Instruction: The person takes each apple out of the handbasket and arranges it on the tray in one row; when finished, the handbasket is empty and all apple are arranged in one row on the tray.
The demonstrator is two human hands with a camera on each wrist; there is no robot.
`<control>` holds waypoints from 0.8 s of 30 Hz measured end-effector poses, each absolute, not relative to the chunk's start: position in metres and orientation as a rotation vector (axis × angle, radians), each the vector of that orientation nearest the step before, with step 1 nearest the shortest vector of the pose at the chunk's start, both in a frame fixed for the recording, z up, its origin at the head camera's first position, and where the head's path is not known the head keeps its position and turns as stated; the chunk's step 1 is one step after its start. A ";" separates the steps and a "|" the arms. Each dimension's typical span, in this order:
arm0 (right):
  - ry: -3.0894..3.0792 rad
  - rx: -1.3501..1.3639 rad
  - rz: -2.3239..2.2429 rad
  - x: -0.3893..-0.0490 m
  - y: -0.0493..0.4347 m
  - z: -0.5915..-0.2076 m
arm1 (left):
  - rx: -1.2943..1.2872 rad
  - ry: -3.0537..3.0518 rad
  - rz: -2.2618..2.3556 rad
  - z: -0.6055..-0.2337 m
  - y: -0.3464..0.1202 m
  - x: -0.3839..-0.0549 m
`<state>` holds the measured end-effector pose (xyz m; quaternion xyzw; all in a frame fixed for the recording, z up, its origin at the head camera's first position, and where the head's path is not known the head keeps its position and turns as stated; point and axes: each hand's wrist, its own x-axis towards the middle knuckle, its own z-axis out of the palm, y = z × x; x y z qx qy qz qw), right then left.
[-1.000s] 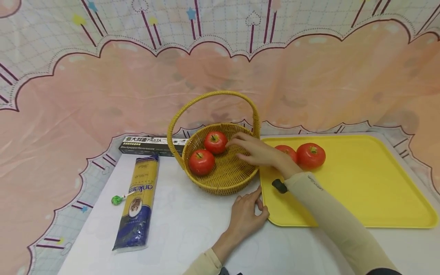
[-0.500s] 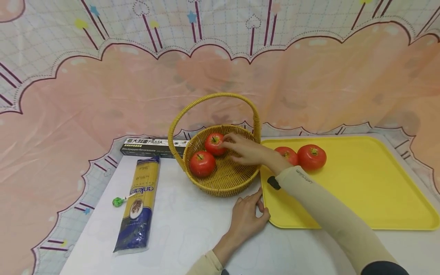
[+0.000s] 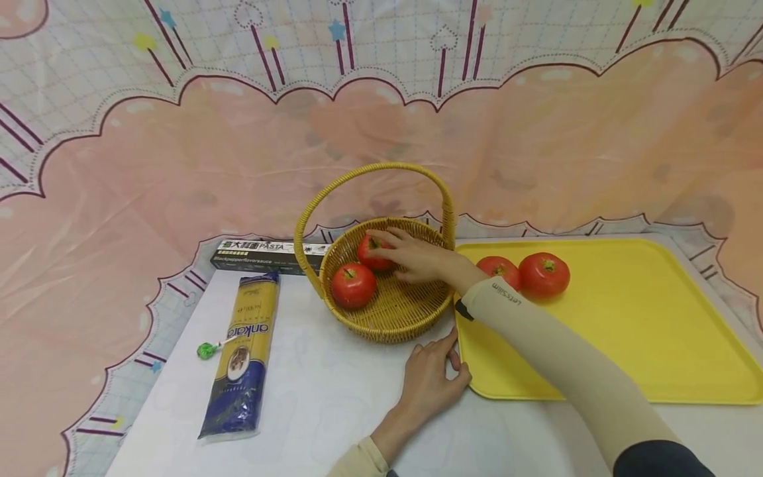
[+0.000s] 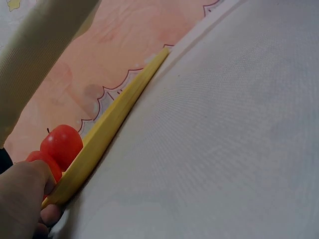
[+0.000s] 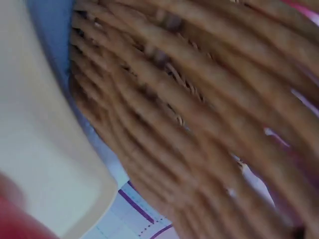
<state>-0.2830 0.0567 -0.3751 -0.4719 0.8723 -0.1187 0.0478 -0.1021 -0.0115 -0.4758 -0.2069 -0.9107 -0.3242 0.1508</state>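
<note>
My right hand (image 3: 411, 257) has slid further into the wicker basket (image 3: 393, 311) over the last second, and its fingers now curl over the far tomato (image 3: 371, 252), the one nearest the basket's back rim; a moment ago they only hovered beside it. I judge that grip as just closing, fingers on top and around the fruit, though the lift has not begun. The near tomato (image 3: 354, 285) sits untouched toward the basket's left wall. My left hand (image 3: 430, 377) has not shifted: it rests on the tabletop with thumb and fingertips pinching the front left corner of the yellow tray (image 3: 644, 331), steadying it. Two more tomatoes (image 3: 544, 274) lie near the tray's back left corner, so this one looks bound to join them.
</note>
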 end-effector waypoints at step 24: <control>2.638 -1.390 -0.443 -0.301 0.041 -0.390 | -0.581 -2.635 -0.918 -0.476 -0.011 -0.102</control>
